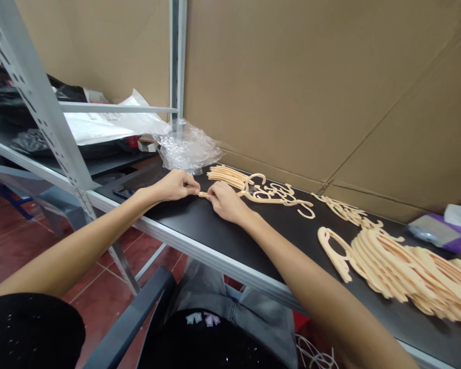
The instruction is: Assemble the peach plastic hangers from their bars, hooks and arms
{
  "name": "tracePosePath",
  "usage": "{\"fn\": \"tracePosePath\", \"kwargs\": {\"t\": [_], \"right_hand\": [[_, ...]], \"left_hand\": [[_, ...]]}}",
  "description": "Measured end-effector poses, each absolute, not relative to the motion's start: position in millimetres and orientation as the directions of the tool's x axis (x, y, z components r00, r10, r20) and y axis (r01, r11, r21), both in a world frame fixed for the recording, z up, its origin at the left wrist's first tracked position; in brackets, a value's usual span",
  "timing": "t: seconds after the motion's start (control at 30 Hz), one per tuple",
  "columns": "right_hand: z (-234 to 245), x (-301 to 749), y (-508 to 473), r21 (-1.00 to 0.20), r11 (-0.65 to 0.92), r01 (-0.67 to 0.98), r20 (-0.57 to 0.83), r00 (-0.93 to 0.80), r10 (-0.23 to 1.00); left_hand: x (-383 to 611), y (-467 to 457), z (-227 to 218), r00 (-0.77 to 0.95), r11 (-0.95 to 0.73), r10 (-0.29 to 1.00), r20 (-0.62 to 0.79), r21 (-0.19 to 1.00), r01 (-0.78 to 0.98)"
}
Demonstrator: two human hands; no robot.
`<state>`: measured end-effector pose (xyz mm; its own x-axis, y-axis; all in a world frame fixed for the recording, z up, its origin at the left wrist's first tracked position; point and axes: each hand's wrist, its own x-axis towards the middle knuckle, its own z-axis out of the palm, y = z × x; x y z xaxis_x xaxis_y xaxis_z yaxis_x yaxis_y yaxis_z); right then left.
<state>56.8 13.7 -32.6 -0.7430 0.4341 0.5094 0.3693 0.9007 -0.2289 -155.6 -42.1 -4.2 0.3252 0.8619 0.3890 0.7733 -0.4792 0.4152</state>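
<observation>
My left hand pinches the tip of a slim beige strip, which looks like one arm of a clothes hanger. Close beside it, my right hand closes its fingers on the same strip and hides its middle. Beige again shows past the right hand, where a curved hook rises; whether it is the same hanger I cannot tell. Just behind the hands lies a row of stacked beige hangers, their hooks pointing right. One loose hook lies nearer the front.
A large heap of beige hanger pieces covers the right of the black tabletop. More hangers lie by the cardboard wall. Crumpled clear plastic sits behind my left hand. A metal upright stands left.
</observation>
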Motion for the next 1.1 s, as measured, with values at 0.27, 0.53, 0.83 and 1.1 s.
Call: {"fn": "tracePosePath", "kwargs": {"t": [0.27,0.53,0.83,1.1], "right_hand": [[-29.8,56.3,15.0,-0.252,0.905,0.342,0.506,-0.751,0.425],[-28.7,57.0,16.8,-0.238,0.918,0.316,0.52,-0.757,0.396],[-19.5,54.4,16.3,-0.224,0.901,0.373,0.452,-0.779,0.435],[-15.8,58.3,17.2,-0.257,0.896,0.361,0.445,-0.779,0.442]], "left_hand": [[-147.3,-48.6,-4.6,0.318,-0.494,0.825,0.468,0.321,0.808],[-144.2,-48.3,-2.3,0.274,-0.479,0.854,0.442,0.463,0.746],[-141.7,-50.2,-4.6,0.284,-0.494,0.84,0.461,0.437,0.751],[-139.1,-50.6,-7.1,0.25,-0.467,0.843,0.477,0.417,0.78]]}}
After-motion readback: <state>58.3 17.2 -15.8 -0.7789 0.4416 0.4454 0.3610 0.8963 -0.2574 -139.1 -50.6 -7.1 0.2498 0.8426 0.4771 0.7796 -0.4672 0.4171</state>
